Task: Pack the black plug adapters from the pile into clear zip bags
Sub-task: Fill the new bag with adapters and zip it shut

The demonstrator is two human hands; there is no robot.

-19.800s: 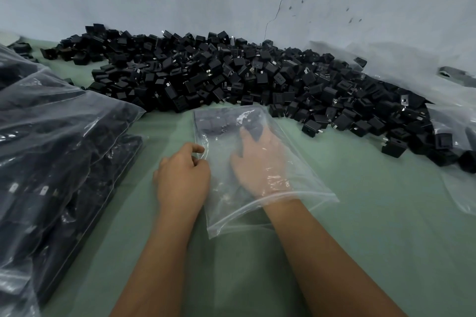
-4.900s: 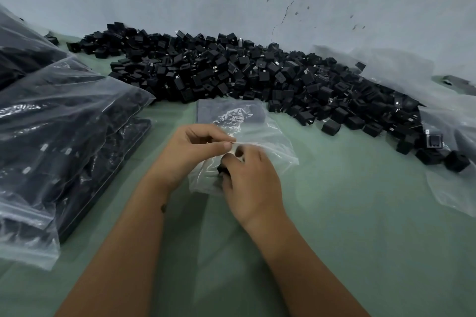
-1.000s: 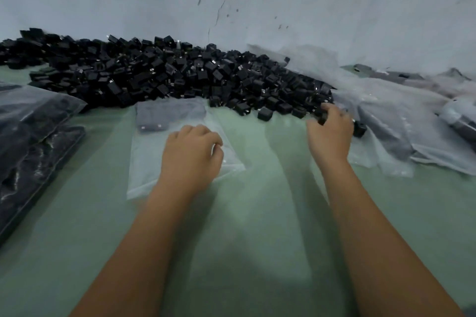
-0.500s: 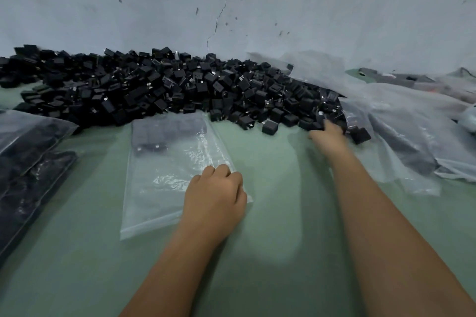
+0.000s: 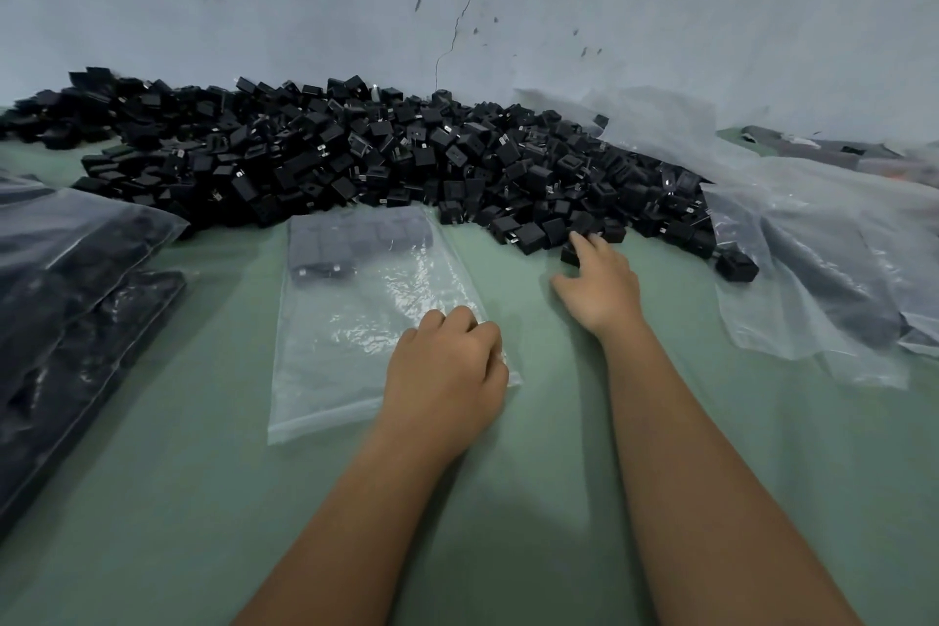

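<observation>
the left hand (image 5: 447, 366) gripped the near corner of the clear zip bag (image 5: 366, 315), a few adapters at its far end. the right hand (image 5: 602, 287) fingered a black plug adapter (image 5: 571, 253) at the pile (image 5: 355, 158) edge. adapters looked small, rigid and light, best pinched by the sides; the bag limp and slippery.

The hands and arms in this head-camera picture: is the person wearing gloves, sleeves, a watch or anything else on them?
No. The left hand and right hand are bare, with no gloves, rings or tape visible. Both forearms are bare up to the picture's bottom edge: no sleeve, watch or bracelet shows. No markings show on them here.
</observation>
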